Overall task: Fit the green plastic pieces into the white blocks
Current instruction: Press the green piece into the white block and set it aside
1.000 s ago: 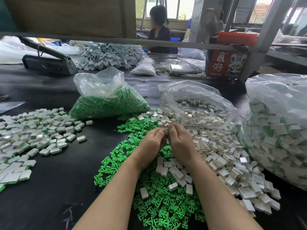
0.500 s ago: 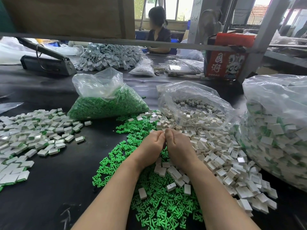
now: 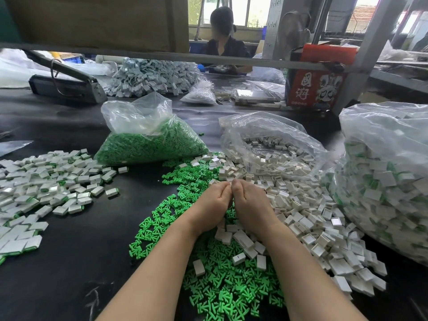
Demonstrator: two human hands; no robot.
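My left hand and my right hand meet thumb to thumb above the table's middle. Their fingers curl inward round a small white block that the knuckles almost wholly hide. Under and in front of them lies a spread of loose green plastic pieces. Loose white blocks are heaped to the right, partly under my right wrist. At the left lies a pile of white blocks with green fitted in them.
A clear bag of green pieces and an open bag of white blocks stand behind my hands. A big bag of fitted blocks fills the right. A red box, a black tool and a person sit farther back.
Both hands have sunk slightly toward the pile and closed tighter together. The pale block seen between the fingertips earlier is now covered.
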